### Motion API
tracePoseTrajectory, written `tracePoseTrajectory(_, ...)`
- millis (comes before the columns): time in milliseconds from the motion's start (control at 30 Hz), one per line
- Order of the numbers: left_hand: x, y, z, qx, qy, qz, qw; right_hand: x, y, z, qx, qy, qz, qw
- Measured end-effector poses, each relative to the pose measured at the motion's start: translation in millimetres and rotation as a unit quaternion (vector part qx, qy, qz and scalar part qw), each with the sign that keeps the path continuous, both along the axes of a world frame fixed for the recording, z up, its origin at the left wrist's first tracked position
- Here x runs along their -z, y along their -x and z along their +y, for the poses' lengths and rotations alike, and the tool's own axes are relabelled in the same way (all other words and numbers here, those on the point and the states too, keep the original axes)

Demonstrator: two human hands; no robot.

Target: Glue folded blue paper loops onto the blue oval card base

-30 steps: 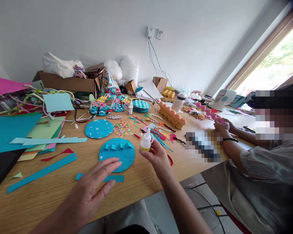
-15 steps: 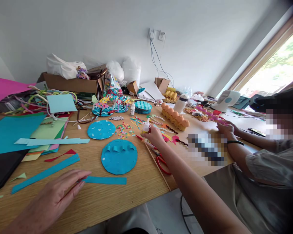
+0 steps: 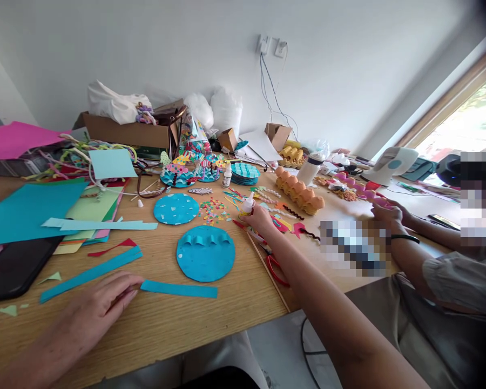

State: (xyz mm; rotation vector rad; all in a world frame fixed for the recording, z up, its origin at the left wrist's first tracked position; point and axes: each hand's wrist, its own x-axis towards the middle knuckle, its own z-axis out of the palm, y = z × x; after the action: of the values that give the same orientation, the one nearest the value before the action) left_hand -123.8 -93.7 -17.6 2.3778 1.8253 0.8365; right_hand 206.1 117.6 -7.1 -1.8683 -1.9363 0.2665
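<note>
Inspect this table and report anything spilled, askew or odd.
Loose coloured dots lie scattered beside the speckled blue disc, looking spilled, though perhaps deliberately left so. A small white cone sits left of that disc, apart from the white bottle in the right hand; it could be a stray cap.

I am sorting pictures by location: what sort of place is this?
Probably a craft workroom, judging by the coloured paper sheets, the blue disc with paper waves and the squeeze bottle in the right hand.
</note>
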Motion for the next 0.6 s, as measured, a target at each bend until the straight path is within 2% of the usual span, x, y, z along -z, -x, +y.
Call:
tracePoseTrajectory(100,1.1,1.0,4.6,0.022,0.034,0.006,0.999,-4.8,-1.9,-3.2,0.008,0.012,-0.013,1.0)
tracePoseTrajectory(200,3.7,5.2,7.4,0.017,0.062,-0.001,0.998,-16.2,-11.3,-15.8,0.014,0.005,-0.019,1.0)
tracePoseTrajectory(333,6.1,8.0,11.5,-0.003,0.123,-0.024,0.992,-35.4,-17.5,-58.4,0.006,0.004,-0.018,1.0)
tracePoseTrajectory(400,6.5,5.1,15.3,0.0,0.152,-0.028,0.988,-41.1,-8.9,-89.3,-0.057,0.019,-0.006,0.998)
tracePoseTrajectory(467,6.8,0.0,19.9,0.008,0.159,-0.019,0.987,-41.8,6.9,-120.7,-0.202,0.059,0.02,0.977)
tracePoseTrajectory(500,6.9,-2.9,22.0,0.015,0.158,-0.013,0.987,-40.1,16.0,-134.7,-0.247,0.078,0.022,0.966)
tracePoseTrajectory(533,6.9,-5.6,23.8,0.024,0.157,-0.007,0.987,-37.3,24.6,-146.5,-0.278,0.088,0.018,0.956)
tracePoseTrajectory(600,6.4,-10.0,26.3,0.042,0.159,-0.005,0.986,-29.2,38.3,-162.9,-0.295,0.089,-0.009,0.951)
